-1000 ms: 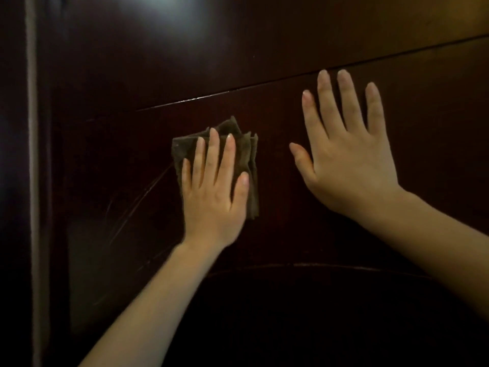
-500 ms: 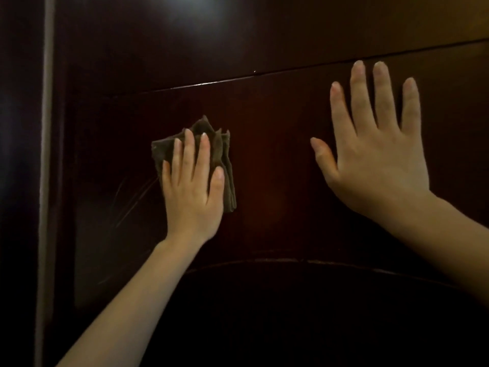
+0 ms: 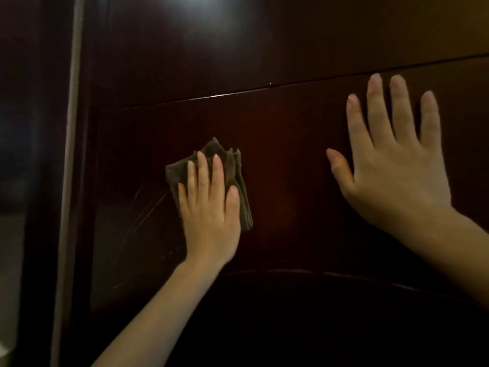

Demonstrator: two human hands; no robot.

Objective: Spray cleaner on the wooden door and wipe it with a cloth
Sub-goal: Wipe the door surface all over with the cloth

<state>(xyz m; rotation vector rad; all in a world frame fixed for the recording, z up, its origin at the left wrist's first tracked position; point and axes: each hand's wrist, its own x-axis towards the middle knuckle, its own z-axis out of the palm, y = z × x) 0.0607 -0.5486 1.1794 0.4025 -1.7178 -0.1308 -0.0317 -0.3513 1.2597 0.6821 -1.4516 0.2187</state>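
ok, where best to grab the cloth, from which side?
Probably pinch the cloth by its layered right edge, coming from the right: the left hand pins its middle flat on the door, leaving that edge and the top corner exposed.

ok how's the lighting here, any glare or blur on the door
Head view: dim overall, the wooden door almost black low down. Head view: a soft white glare patch near the top, plus a thin glint along the panel groove. Head view: left hand, cloth and right hand are lit and fairly sharp; the strip left of the door is blurred.
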